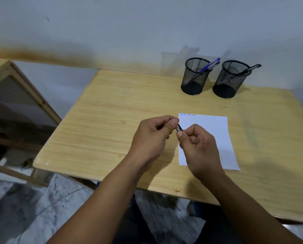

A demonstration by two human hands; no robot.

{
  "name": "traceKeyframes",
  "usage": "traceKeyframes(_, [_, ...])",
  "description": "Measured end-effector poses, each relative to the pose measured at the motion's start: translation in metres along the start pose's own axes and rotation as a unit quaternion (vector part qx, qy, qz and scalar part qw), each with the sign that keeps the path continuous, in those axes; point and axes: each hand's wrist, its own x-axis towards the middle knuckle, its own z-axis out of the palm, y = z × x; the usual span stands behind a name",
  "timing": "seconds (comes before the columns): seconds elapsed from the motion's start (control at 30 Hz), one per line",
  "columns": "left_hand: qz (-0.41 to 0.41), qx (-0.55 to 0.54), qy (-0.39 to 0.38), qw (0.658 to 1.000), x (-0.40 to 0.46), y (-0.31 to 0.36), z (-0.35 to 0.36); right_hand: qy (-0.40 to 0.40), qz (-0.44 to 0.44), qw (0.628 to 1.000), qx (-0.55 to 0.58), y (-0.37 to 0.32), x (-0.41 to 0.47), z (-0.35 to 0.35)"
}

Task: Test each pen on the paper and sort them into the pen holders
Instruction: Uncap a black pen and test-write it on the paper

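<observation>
Both hands meet above the left edge of a white paper on the wooden table. My left hand and my right hand pinch a small dark pen between their fingertips; most of it is hidden by the fingers. A few small pen marks run along the paper's top edge. At the back stand two black mesh pen holders: the left holder has blue pens in it, the right holder has a black pen.
A pale wall rises right behind the holders. A wooden frame piece of furniture stands to the left of the table. Marble floor and my legs show below the table's near edge.
</observation>
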Motion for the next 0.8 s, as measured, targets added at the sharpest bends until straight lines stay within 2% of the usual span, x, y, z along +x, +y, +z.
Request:
traceKeyframes(0.13, [0.012, -0.054, 0.046, 0.997, 0.016, 0.009, -0.012, -0.016, 0.024, 1.0, -0.005, 0.01, -0.007, -0.005])
traceKeyframes(0.3, [0.039, 0.068, 0.086, 0.993, 0.04, 0.01, -0.032, -0.003, 0.087, 0.994, 0.061, 0.017, -0.01, -0.016])
traceKeyframes(0.43, [0.029, 0.189, 0.109, 0.976, 0.061, -0.004, -0.042, 0.0, 0.086, 0.993, 0.084, 0.018, -0.013, -0.023])
traceKeyframes(0.57, [0.019, 0.251, 0.103, 0.962, 0.07, -0.014, -0.039, 0.016, 0.094, 0.988, 0.122, 0.023, -0.014, -0.027])
traceKeyframes(0.8, [0.021, 0.316, 0.141, 0.938, 0.071, -0.023, -0.034, 0.032, 0.079, 0.983, 0.162, 0.023, -0.017, -0.031])
